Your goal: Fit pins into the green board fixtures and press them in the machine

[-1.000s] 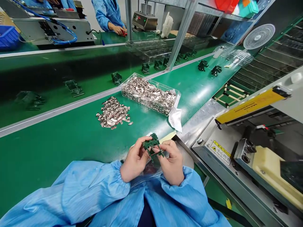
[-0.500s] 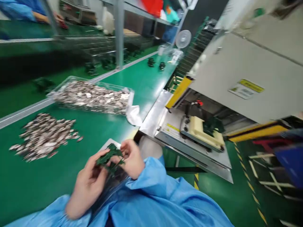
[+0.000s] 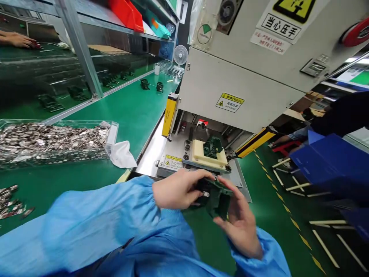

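Both hands grip a dark green plastic part point(image 3: 220, 198) in front of the press. My left hand point(image 3: 183, 188) reaches across from the left, its fingers closed on the part's left side by a small shiny metal piece point(image 3: 205, 194). My right hand point(image 3: 240, 223) holds the right side between thumb and fingers. Just beyond, a similar green part point(image 3: 212, 147) sits on a cream fixture point(image 3: 198, 150) under the press point(image 3: 239, 88). Left on the bench, a clear tray point(image 3: 113, 134) holds many small metal pieces, and a loose pile of them point(image 3: 11, 202) lies at the frame's edge.
Yellow guards point(image 3: 170, 115) flank the press opening. A white cloth point(image 3: 123, 154) lies by the tray on the green bench point(image 3: 127, 111). Two dark parts point(image 3: 145, 84) and a small fan point(image 3: 181, 55) are farther back. Another person's hand point(image 3: 21, 39) shows at upper left; blue bins point(image 3: 331, 165) are right.
My view has swung right toward the press. Both hands have carried the green part from over the bench edge to in front of the cream fixture.
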Demonstrator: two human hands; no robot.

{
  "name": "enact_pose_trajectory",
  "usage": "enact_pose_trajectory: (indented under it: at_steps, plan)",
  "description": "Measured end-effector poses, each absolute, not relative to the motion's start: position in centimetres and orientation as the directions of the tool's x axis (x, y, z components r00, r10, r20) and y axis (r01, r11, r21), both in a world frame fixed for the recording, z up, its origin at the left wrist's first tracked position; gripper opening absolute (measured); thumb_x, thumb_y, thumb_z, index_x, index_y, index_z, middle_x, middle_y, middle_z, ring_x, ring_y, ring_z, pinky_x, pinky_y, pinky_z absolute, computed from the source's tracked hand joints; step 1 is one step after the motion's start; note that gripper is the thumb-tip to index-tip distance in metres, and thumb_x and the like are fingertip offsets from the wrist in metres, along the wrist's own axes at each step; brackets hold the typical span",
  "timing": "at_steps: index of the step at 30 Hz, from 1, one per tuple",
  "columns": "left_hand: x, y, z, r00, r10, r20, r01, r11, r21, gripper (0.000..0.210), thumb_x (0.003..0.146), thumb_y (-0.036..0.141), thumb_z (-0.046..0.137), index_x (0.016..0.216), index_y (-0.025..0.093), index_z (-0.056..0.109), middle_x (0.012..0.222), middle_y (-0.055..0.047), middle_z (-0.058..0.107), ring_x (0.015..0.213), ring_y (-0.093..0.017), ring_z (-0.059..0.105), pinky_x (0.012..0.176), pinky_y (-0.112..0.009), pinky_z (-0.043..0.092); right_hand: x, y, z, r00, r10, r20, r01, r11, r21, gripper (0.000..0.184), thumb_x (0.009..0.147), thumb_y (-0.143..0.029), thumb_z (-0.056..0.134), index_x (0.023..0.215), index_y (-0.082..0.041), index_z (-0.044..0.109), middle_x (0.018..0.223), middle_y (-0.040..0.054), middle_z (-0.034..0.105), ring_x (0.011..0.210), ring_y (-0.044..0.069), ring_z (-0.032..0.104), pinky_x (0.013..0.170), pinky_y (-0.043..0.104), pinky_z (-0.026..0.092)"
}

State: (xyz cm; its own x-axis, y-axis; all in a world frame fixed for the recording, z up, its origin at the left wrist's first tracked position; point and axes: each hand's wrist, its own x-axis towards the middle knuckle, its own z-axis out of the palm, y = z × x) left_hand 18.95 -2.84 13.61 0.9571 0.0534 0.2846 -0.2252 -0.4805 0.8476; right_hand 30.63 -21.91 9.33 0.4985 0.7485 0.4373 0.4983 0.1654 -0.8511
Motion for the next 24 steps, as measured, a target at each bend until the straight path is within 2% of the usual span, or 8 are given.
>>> enact_pose_trajectory:
  at_steps: [2, 5, 7, 9, 12, 15, 19, 24]
  plan:
    - [21.3, -3.7, 13.0, 0.953, 0.042, 0.3, -0.252, -0.44, 0.862, 0.051, 0.076, 0.002, 0.054, 0.124, 0.019, 0.058, 0.073, -0.001, 0.069, 0.061, -0.016, 0.065, 0.056, -0.024, 0.052, 31.7, -24.0, 9.4, 0.566, 0.693, 0.447, 0.525, 0.115, -0.843, 0.068, 0.078, -0.043, 0.079, 0.138, -0.028, 0.05, 0.139, 0.0126, 0.052, 0.13, 0.032, 0.048, 0.105, 0.048, 0.046]
    - [23.3, -3.4, 12.5, 0.948, 0.037, 0.316, -0.272, -0.422, 0.865, 0.051, 0.081, 0.013, 0.062, 0.13, 0.02, 0.053, 0.089, -0.005, 0.073, 0.07, -0.018, 0.07, 0.064, -0.028, 0.057, 34.2, -25.3, 9.3, 0.639, 0.631, 0.439, 0.504, 0.088, -0.859, 0.065, 0.072, -0.042, 0.084, 0.129, -0.025, 0.059, 0.128, 0.0134, 0.061, 0.116, 0.032, 0.06, 0.096, 0.043, 0.053]
    - [25.0, -2.0, 12.8, 0.904, 0.142, 0.403, -0.278, -0.519, 0.808, 0.063, 0.077, 0.024, 0.072, 0.136, 0.021, 0.048, 0.119, -0.011, 0.067, 0.102, -0.025, 0.069, 0.087, -0.035, 0.056, 36.9, -25.3, 9.3, 0.715, 0.532, 0.453, 0.492, 0.076, -0.867, 0.065, 0.067, -0.044, 0.087, 0.123, -0.022, 0.062, 0.12, 0.0137, 0.065, 0.109, 0.031, 0.064, 0.094, 0.043, 0.055]
    - [27.5, -0.2, 13.4, 0.843, 0.286, 0.455, -0.189, -0.635, 0.749, 0.083, 0.068, 0.032, 0.08, 0.141, 0.017, 0.042, 0.143, -0.017, 0.05, 0.132, -0.032, 0.048, 0.108, -0.045, 0.043, 40.2, -24.7, 9.5, 0.783, 0.371, 0.499, 0.51, 0.075, -0.857, 0.066, 0.063, -0.047, 0.087, 0.118, -0.02, 0.064, 0.116, 0.0135, 0.066, 0.108, 0.031, 0.064, 0.097, 0.045, 0.052]
    - [31.4, 1.9, 14.0, 0.879, 0.375, 0.293, 0.004, -0.622, 0.783, 0.094, 0.063, 0.038, 0.083, 0.141, 0.006, 0.04, 0.14, -0.025, 0.05, 0.132, -0.039, 0.046, 0.108, -0.052, 0.041, 44.6, -22.4, 10.6, 0.801, 0.266, 0.536, 0.539, 0.067, -0.839, 0.065, 0.059, -0.05, 0.087, 0.112, -0.02, 0.065, 0.11, 0.0121, 0.068, 0.108, 0.03, 0.063, 0.101, 0.05, 0.048]
    - [31.7, 3.5, 14.7, 0.889, 0.395, 0.234, -0.017, -0.481, 0.877, 0.079, 0.066, 0.035, 0.082, 0.132, 0.003, 0.052, 0.12, -0.022, 0.066, 0.114, -0.033, 0.062, 0.101, -0.046, 0.05, 46.8, -19.1, 12.1, 0.768, 0.383, 0.513, 0.534, 0.059, -0.844, 0.062, 0.055, -0.05, 0.088, 0.104, -0.02, 0.066, 0.102, 0.0103, 0.07, 0.1, 0.029, 0.066, 0.094, 0.047, 0.053]
    - [23.7, 6.3, 15.0, 0.865, 0.428, 0.262, -0.127, -0.32, 0.939, 0.065, 0.066, 0.033, 0.081, 0.123, 0.011, 0.059, 0.11, -0.011, 0.072, 0.102, -0.025, 0.069, 0.098, -0.043, 0.054, 46.7, -14.3, 13.4, 0.628, 0.647, 0.432, 0.572, -0.007, -0.82, 0.061, 0.055, -0.047, 0.088, 0.105, -0.019, 0.068, 0.096, 0.0083, 0.071, 0.09, 0.026, 0.067, 0.083, 0.042, 0.056]
    - [12.9, 8.4, 11.4, 0.882, 0.471, 0.009, 0.13, -0.26, 0.957, 0.058, 0.06, 0.032, 0.085, 0.114, 0.021, 0.067, 0.119, -0.012, 0.068, 0.109, -0.03, 0.067, 0.096, -0.048, 0.054, 46.3, -10.7, 13.9, 0.489, 0.827, 0.278, 0.61, -0.096, -0.786, 0.058, 0.055, -0.051, 0.085, 0.101, -0.018, 0.07, 0.093, 0.0079, 0.073, 0.09, 0.028, 0.067, 0.09, 0.047, 0.052]
